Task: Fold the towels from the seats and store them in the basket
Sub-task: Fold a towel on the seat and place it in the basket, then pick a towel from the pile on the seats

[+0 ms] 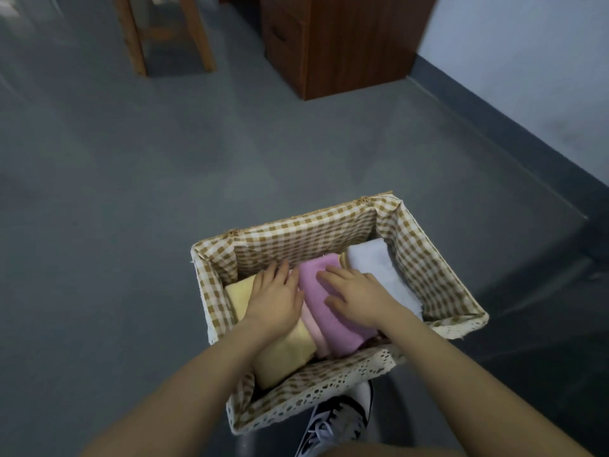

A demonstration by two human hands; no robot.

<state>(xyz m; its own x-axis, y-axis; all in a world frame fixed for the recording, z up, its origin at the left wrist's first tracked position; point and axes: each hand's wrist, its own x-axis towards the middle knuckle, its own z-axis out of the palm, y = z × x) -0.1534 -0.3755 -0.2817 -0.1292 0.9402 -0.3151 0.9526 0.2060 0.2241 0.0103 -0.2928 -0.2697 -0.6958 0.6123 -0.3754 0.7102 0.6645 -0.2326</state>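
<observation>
Two flat palms, left hand [276, 296] and right hand [357, 300], press towels [333, 311] in basket [428, 258]

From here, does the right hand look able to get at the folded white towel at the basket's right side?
Probably yes: the right hand rests on the folded pink towel, right beside the folded white towel, whose top lies uncovered.
</observation>
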